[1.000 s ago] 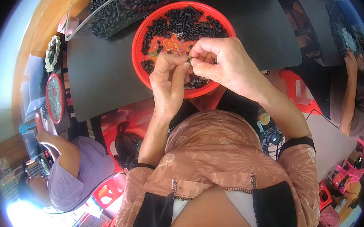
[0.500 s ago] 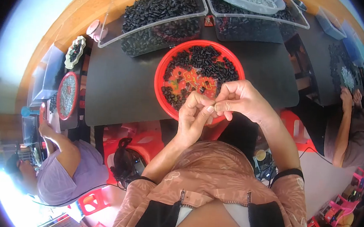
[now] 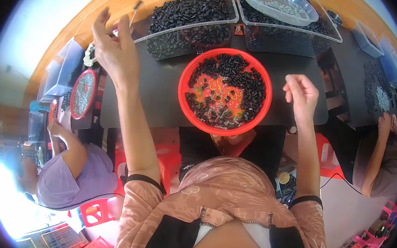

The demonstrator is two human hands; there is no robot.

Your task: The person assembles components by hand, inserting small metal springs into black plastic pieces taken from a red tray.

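Observation:
My left hand is raised at the upper left, beside the corner of a clear bin heaped with small black parts. Its fingers are spread; a small dark piece shows beyond the fingertips, apparently apart from them. My right hand hovers over the dark table, right of the red round tray. Its fingers are curled in toward the thumb, and anything between them is hidden. Many small black parts lie in the tray, with tiny clear or silvery bits among them near its front.
A second clear bin carries an oval plastic container of small pale parts. Another red tray stands at left. One person in a purple shirt sits at left; another person's arm reaches in at right.
My hands were together over the tray's front edge, pinching something tiny. They have parted: the left swung up and left, opening, and the right moved right.

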